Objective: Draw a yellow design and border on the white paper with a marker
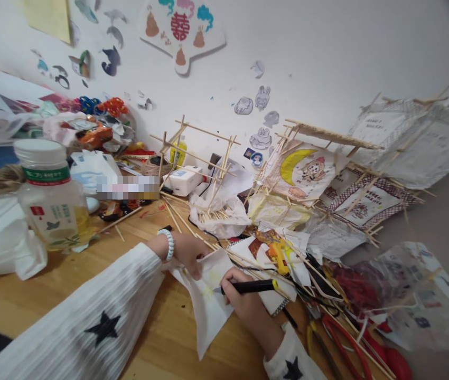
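Note:
My right hand (240,298) is closed around a black marker pen (254,286) with a yellow end. Its tip points left, at or just above a white sheet of paper (212,322) that bears faint yellow marks. With fingers bent, my left hand (187,256) grips the paper's upper left part; a pale beaded bracelet circles that wrist. The sheet is creased, and its lower corner points toward me on the wooden table (169,327). Thin wooden sticks (180,216) lie just beyond my left hand.
A plastic bottle (54,211) stands at left beside white crumpled bags. Behind my hands is a stick frame (196,153). Lanterns with drawn panels (303,169) crowd the right. Red-handled scissors (347,343) and pliers lie front right, near a clear plastic bag (422,301).

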`<state>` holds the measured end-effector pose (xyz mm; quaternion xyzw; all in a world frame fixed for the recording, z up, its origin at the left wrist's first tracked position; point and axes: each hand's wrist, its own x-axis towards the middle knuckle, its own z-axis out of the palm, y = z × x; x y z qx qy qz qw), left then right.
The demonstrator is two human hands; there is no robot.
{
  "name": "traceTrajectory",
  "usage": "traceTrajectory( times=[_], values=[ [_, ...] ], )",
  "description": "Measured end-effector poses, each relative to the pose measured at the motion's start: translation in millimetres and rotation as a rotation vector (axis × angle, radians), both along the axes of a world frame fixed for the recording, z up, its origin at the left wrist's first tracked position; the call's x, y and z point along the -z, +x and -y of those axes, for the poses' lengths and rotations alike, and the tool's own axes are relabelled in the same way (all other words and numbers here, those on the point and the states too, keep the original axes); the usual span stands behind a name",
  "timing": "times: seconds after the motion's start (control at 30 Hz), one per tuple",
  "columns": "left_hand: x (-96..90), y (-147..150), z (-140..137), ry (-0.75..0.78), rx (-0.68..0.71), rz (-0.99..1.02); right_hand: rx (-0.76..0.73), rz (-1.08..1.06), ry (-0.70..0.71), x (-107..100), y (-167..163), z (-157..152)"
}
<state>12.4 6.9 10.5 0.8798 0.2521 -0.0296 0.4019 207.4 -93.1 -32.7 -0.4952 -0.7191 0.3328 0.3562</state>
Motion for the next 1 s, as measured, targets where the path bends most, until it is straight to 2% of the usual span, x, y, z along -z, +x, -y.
traceTrajectory(
  times=[0.13,0.27,0.4,0.67,1.0],
  values=[
    [-2.4,5.6,4.0,0.181,-0.020,-0.144,0.002,0.008,-0.009,-2.6,-0.8,-0.1],
    [-4.3,7.8,5.8,0.259,-0.018,-0.234,-0.025,0.012,-0.042,-2.7,-1.0,0.5],
    [-4.6,7.1,5.9,0.269,-0.008,-0.236,-0.041,0.017,-0.050,-1.7,-1.1,0.9],
    [-3.6,6.8,5.4,0.232,-0.023,-0.237,-0.034,0.089,0.048,3.4,0.5,-0.4],
    [0.0,5.5,3.7,0.216,-0.031,-0.207,-0.013,0.076,0.000,3.7,1.4,-2.5]
  ],
)
